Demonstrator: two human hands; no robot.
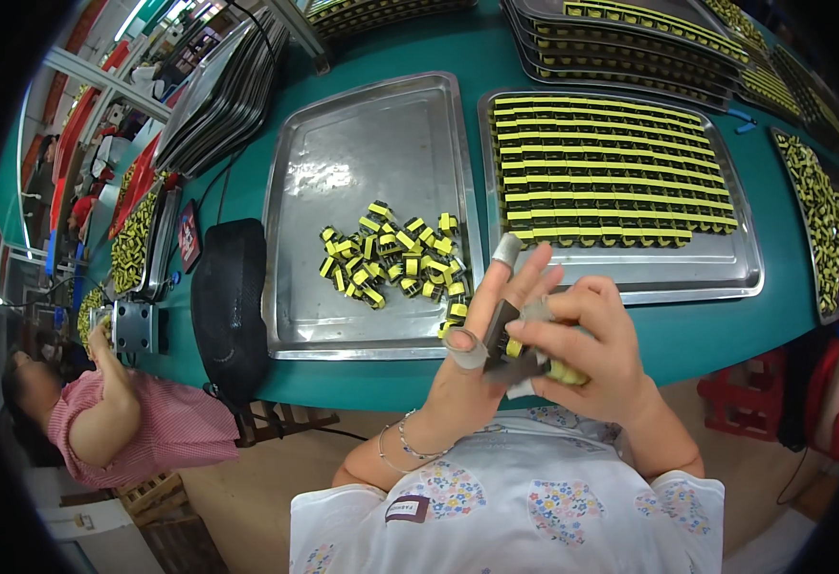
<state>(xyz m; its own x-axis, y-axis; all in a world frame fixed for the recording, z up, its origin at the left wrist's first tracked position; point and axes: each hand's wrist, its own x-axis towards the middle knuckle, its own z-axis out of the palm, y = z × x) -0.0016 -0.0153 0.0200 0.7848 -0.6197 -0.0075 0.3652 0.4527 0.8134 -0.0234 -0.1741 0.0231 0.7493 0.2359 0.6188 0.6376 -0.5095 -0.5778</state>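
Observation:
My left hand (474, 378) is raised over the near edge of the trays, its fingers stretched up and thumb spread out. Pale covers sit on its thumb and one fingertip. Against its palm my right hand (596, 335) is closed, pinching small black-and-yellow parts (565, 371); a dark block (501, 323) shows between the two hands, partly blurred. Just left of the hands, a loose heap of black-and-yellow parts (395, 258) lies in a metal tray (362, 143). Beyond them, similar parts (615, 172) stand in neat rows on a second metal tray (706, 277).
Stacked loaded trays (620, 53) stand at the back right; a stack of metal trays (218, 91) is at the back left. A black case (231, 306) lies beside the left tray. Blue-handled snips (743, 121) lie far right. A person in pink (142, 421) works at left.

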